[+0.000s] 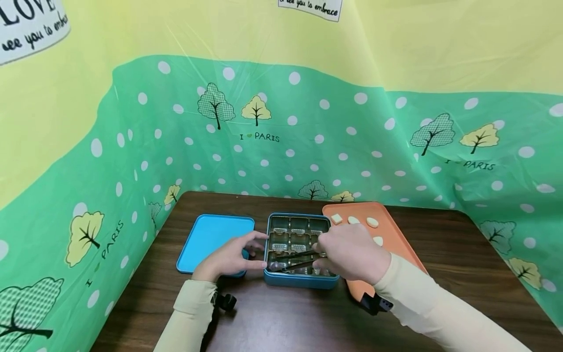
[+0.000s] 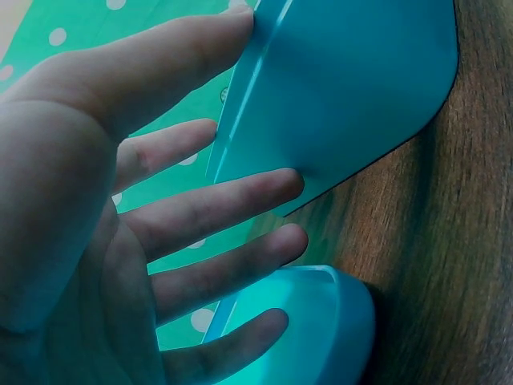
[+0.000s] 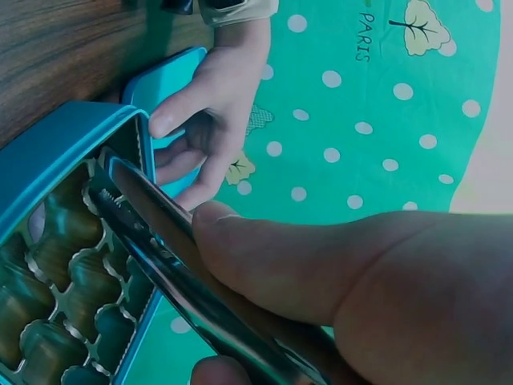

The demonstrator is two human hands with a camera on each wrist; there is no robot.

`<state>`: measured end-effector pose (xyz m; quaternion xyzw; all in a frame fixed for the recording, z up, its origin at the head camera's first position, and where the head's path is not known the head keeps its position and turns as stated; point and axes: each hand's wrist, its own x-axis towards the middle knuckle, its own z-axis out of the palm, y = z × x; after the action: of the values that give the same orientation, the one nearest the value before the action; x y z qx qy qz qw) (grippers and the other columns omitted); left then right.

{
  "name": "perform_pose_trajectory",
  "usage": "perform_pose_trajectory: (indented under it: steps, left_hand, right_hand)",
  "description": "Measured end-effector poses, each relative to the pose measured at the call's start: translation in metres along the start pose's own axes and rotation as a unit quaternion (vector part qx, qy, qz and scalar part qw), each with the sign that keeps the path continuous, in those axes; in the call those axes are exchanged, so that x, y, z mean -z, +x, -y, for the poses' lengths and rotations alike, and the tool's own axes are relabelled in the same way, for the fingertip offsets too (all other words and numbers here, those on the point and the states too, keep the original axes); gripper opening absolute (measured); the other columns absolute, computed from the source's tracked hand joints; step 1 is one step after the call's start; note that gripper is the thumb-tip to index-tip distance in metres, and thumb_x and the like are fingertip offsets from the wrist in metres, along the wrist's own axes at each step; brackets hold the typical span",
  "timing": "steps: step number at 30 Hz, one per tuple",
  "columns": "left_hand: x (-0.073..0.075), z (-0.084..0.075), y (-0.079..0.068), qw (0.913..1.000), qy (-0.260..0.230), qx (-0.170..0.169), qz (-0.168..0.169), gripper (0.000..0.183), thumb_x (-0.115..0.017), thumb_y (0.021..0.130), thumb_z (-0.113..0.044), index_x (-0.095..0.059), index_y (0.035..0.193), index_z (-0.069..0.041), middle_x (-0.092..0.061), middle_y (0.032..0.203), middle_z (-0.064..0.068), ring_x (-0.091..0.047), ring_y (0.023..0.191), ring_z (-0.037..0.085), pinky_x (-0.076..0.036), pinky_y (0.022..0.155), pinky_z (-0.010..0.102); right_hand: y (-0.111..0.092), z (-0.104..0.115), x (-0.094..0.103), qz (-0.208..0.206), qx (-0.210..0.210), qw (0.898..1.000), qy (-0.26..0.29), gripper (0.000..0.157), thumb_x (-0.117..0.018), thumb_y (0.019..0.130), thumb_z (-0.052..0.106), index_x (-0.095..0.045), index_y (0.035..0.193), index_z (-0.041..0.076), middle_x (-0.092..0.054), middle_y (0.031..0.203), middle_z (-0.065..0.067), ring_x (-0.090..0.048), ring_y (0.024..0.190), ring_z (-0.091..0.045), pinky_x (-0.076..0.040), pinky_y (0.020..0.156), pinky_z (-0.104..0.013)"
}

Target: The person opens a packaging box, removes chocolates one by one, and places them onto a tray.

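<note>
A blue box (image 1: 301,280) holds a clear divided insert with rows of small compartments. My right hand (image 1: 352,250) grips a pair of metal tongs (image 3: 172,277), thumb on one arm. The tong tips reach down into the compartment at the box's near left corner; I cannot tell whether anything is between them. At the box's left side is my left hand (image 1: 231,257), fingers spread and fairly straight. Its thumb touches the box rim in the left wrist view. A pale piece (image 3: 37,220) shows in one compartment in the right wrist view.
A flat blue lid (image 1: 215,239) lies left of the box, partly behind the left hand. On the right, an orange tray (image 1: 398,234) carries several small pale pieces, including a square one (image 1: 336,218) and an oval one (image 1: 372,222). Patterned cloth (image 1: 264,171) hangs behind the dark wooden table (image 1: 281,318).
</note>
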<state>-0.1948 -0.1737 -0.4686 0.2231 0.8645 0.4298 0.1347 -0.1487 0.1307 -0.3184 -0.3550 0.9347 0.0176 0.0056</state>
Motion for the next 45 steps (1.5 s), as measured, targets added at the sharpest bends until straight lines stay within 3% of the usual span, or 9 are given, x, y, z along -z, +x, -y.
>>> perform_pose_trajectory:
  steps: [4,10,18,27,32,37,41,45]
  left_hand:
    - [0.0,0.0,-0.001,1.0,0.0,0.002,0.0,0.069,-0.082,0.093,-0.038,-0.051,0.153,-0.022,-0.069,0.133,0.003,-0.065,0.114,0.027,-0.052,0.098,0.053]
    - [-0.001,0.0,-0.001,1.0,-0.005,0.0,0.0,0.069,-0.082,0.093,-0.039,-0.052,0.153,-0.021,-0.068,0.133,0.005,-0.065,0.114,0.027,-0.052,0.097,0.055]
    - [0.0,-0.001,0.0,0.9999,-0.013,-0.001,0.002,0.068,-0.082,0.093,-0.037,-0.052,0.152,-0.021,-0.068,0.133,0.006,-0.065,0.115,0.028,-0.051,0.098,0.056]
    - [0.001,-0.001,0.0,0.9999,-0.011,-0.005,0.002,0.069,-0.082,0.093,-0.038,-0.051,0.153,-0.02,-0.068,0.133,0.006,-0.065,0.115,0.028,-0.051,0.099,0.056]
    - [0.001,-0.001,0.001,0.9999,-0.012,-0.005,0.002,0.068,-0.082,0.093,-0.038,-0.052,0.152,-0.02,-0.068,0.133,0.006,-0.065,0.115,0.028,-0.051,0.099,0.056]
    - [0.001,-0.001,0.0,1.0,-0.006,-0.004,0.002,0.068,-0.082,0.094,-0.038,-0.052,0.153,-0.02,-0.068,0.134,0.006,-0.065,0.115,0.028,-0.051,0.099,0.056]
    - [0.0,0.0,-0.001,1.0,-0.005,-0.002,0.002,0.069,-0.082,0.094,-0.039,-0.051,0.153,-0.02,-0.068,0.133,0.004,-0.065,0.114,0.027,-0.052,0.098,0.054]
    - [-0.001,0.0,-0.002,1.0,-0.01,-0.001,0.001,0.069,-0.082,0.094,-0.038,-0.051,0.153,-0.02,-0.068,0.133,0.004,-0.065,0.115,0.027,-0.052,0.098,0.054]
  right_hand:
    - [0.001,0.002,-0.003,-0.023,0.025,0.999,-0.022,0.045,-0.086,0.088,0.04,-0.053,0.059,0.031,-0.036,0.048,0.012,-0.038,0.044,-0.003,-0.021,0.041,-0.025]
    - [0.003,0.005,-0.01,-0.078,0.061,0.994,-0.048,0.044,-0.089,0.084,0.04,-0.055,0.059,0.029,-0.035,0.048,0.013,-0.037,0.043,-0.001,-0.021,0.04,-0.022]
    - [0.003,0.005,-0.006,-0.063,0.039,0.997,-0.038,0.051,-0.09,0.083,0.041,-0.048,0.056,0.029,-0.027,0.049,0.013,-0.034,0.043,-0.003,-0.015,0.043,-0.024]
    - [0.003,0.003,-0.007,-0.071,0.056,0.995,-0.032,0.06,-0.09,0.084,0.038,-0.038,0.054,0.028,-0.018,0.052,0.013,-0.027,0.043,-0.002,-0.011,0.046,-0.023]
    - [0.004,0.001,-0.008,-0.024,0.015,0.999,0.026,0.053,-0.086,0.089,0.033,-0.047,0.053,0.029,-0.027,0.045,0.015,-0.034,0.04,-0.005,-0.013,0.044,-0.023]
    - [0.003,-0.001,-0.008,0.026,-0.046,0.996,0.067,0.048,-0.081,0.093,0.035,-0.055,0.053,0.034,-0.042,0.044,0.019,-0.043,0.042,-0.007,-0.017,0.042,-0.026]
    - [0.0,-0.003,-0.009,0.029,-0.06,0.995,0.073,0.045,-0.082,0.092,0.038,-0.059,0.054,0.036,-0.043,0.044,0.015,-0.041,0.041,-0.008,-0.017,0.043,-0.027]
    - [-0.005,-0.007,-0.01,0.014,-0.055,0.995,0.084,0.026,-0.084,0.09,0.038,-0.074,0.066,0.037,-0.052,0.051,0.017,-0.042,0.041,-0.005,-0.017,0.043,-0.025]
